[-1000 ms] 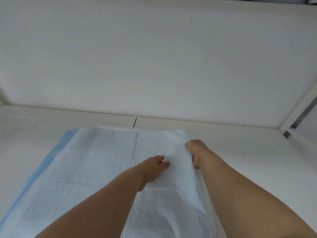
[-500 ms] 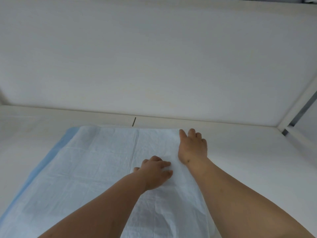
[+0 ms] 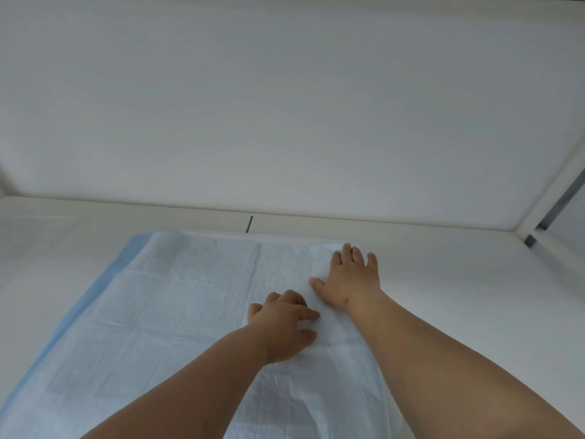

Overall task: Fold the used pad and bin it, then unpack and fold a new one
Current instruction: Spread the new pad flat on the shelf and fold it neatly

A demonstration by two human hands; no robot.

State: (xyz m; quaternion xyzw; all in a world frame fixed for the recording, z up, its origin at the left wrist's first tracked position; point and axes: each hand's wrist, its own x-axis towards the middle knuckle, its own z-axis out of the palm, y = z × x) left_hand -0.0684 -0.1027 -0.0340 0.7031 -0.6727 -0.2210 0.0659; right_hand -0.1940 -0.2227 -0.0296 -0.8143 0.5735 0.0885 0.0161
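The pad point(image 3: 177, 312) lies spread on the white surface point(image 3: 459, 280), blue backing showing along its left edge. The right hand point(image 3: 351, 277) presses flat, fingers spread, on its far right corner; the left hand point(image 3: 281, 324) rests just beside it, fingers loosely curled, gripping nothing.

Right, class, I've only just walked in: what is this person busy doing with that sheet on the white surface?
A person is working on a pale blue pad spread over a white surface. Both bare hands lie on its right side, where a whiter layer looks folded over. The right hand is pressed flat, fingers spread, near the far right corner. The left hand rests just behind it with fingers curled on the sheet. Neither hand lifts anything; they seem to be smoothing a fold down.
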